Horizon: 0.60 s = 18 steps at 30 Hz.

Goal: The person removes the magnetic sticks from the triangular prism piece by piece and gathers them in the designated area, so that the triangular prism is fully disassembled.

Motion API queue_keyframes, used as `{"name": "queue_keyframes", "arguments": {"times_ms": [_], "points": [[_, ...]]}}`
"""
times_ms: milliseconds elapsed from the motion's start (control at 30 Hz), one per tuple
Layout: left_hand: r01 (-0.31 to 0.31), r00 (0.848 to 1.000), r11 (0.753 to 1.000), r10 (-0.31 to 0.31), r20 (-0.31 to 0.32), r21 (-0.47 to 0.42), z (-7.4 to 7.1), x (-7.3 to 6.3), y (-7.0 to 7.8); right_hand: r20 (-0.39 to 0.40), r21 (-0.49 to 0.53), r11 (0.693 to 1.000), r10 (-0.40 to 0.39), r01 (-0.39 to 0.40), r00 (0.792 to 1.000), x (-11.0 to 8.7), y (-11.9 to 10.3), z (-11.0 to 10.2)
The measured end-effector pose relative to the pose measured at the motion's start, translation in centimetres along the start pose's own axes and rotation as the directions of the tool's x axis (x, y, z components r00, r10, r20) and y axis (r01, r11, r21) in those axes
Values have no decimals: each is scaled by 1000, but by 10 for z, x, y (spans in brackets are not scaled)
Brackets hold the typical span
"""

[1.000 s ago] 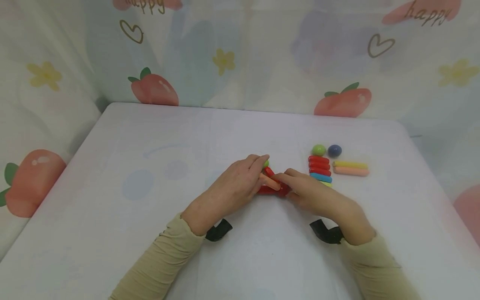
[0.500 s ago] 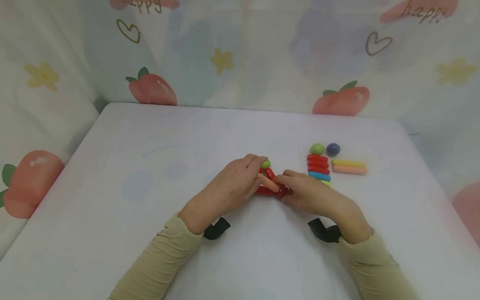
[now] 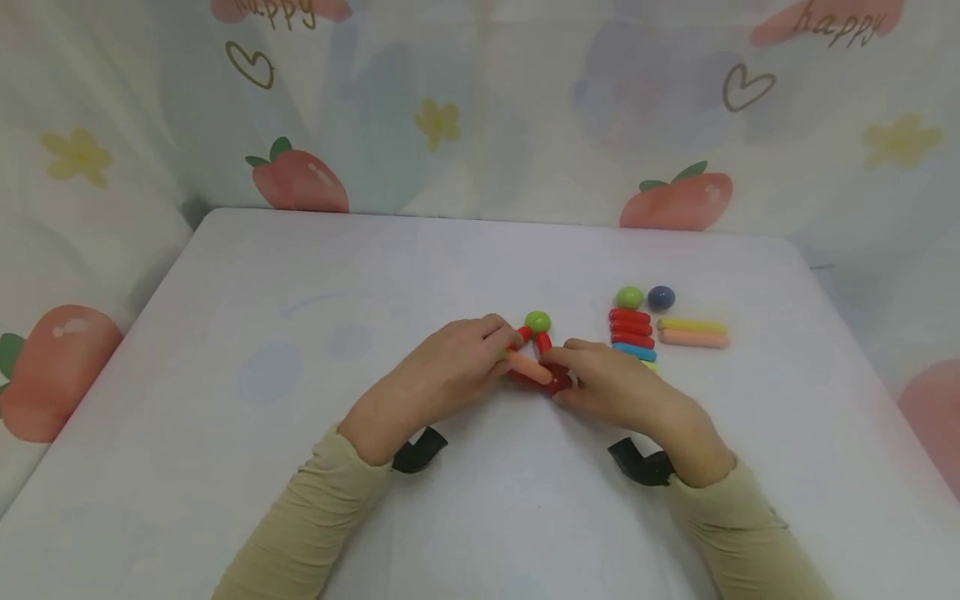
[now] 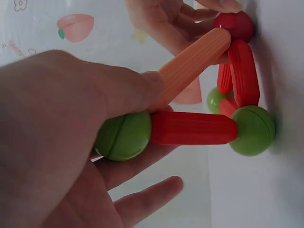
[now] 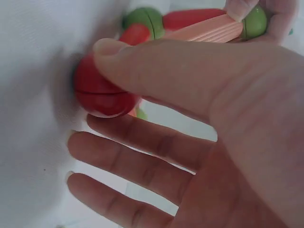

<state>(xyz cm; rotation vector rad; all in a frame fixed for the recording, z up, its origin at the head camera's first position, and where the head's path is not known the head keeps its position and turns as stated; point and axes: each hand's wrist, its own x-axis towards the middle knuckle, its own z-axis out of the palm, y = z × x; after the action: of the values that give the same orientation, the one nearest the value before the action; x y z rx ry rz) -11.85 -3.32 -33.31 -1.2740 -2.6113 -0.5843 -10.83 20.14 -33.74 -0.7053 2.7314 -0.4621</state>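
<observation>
Between the hands stands a small frame of toy building rods and balls. My left hand [image 3: 450,362] pinches the orange rod [image 4: 192,66] near its end, beside a green ball [image 4: 124,135] cradled above the table. From that ball a red rod [image 4: 194,128] runs to another green ball [image 4: 253,130] near the table. My right hand [image 3: 615,379] pinches the red ball [image 5: 107,90] at the frame's right corner, thumb on top; several of its other fingers are extended. The orange rod's other end meets this red ball. A far green ball [image 3: 537,322] joins two red rods.
Right of the frame lie loose pieces: a green ball [image 3: 630,297], a dark blue ball [image 3: 662,298], stacked red rods [image 3: 632,328], a blue rod [image 3: 634,352], a yellow rod [image 3: 692,326] and an orange rod [image 3: 694,338]. Black bands [image 3: 420,451] show near both wrists.
My left fingers have drawn back a little to the left, showing more of the far green ball and red rods. The right hand keeps its pinch on the red ball. The head view has shifted slightly.
</observation>
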Motion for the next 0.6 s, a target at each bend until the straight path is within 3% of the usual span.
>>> {"name": "queue_keyframes", "arguments": {"times_ms": [100, 167, 233, 333, 400, 600], "points": [[50, 997, 999, -49, 56, -12, -5, -3, -3, -12, 13, 1000, -2, 2, 1000, 2, -2, 2], [122, 985, 992, -117, 125, -30, -10, -5, -5, -11, 29, 1000, -11, 11, 1000, 3, -3, 2], [209, 958, 977, -197, 207, -36, -14, -6, -7, 4, 47, 999, -20, 20, 1000, 3, -5, 3], [331, 896, 944, -313, 315, -2, -19, -7, -11, 26, 62, 997, -43, 42, 999, 3, -7, 3], [372, 860, 928, -359, 362, 37, -20, -7, -14, 29, 65, 996, -61, 59, 998, 3, -7, 3], [381, 828, 917, -395, 398, 117, -20, -12, -22, -34, 68, 994, -81, 83, 996, 2, -4, 1]]}}
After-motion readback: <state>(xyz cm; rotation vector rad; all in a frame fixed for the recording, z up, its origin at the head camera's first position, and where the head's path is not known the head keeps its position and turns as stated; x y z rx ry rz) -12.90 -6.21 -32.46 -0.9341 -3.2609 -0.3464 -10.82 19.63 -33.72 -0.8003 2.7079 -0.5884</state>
